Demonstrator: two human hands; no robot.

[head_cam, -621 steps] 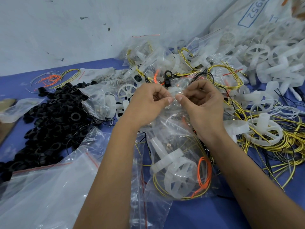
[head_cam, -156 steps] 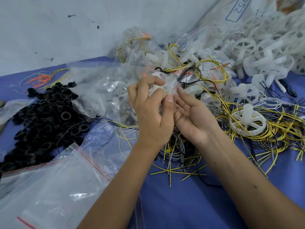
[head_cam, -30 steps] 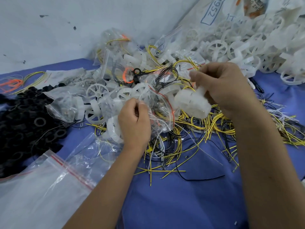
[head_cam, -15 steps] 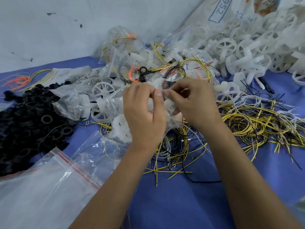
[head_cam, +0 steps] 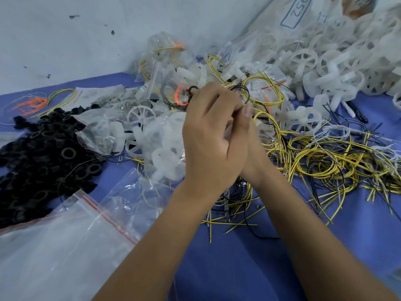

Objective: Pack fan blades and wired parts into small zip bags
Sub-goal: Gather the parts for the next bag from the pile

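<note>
Both hands meet at the centre of the frame. The left hand lies in front, back toward the camera, fingers curled toward the right hand, which is mostly hidden behind it. Between them only a sliver of something pale shows; it looks like the small zip bag being worked, but whether either hand pinches it, and which way its mouth runs, cannot be told from this view.

The loose stock lies on either side. White fan blades are heaped in the upper right, nearer the right hand. Yellow-and-black wires spread across the blue table at middle right, just beside the right wrist, their loops running roughly left to right. Filled bags sit just left of the left hand, touching it or nearly so. Black rings fill the left edge, and a large zip bag lies at lower left.

By my judgement, the right hand is better placed for the next part.
</note>
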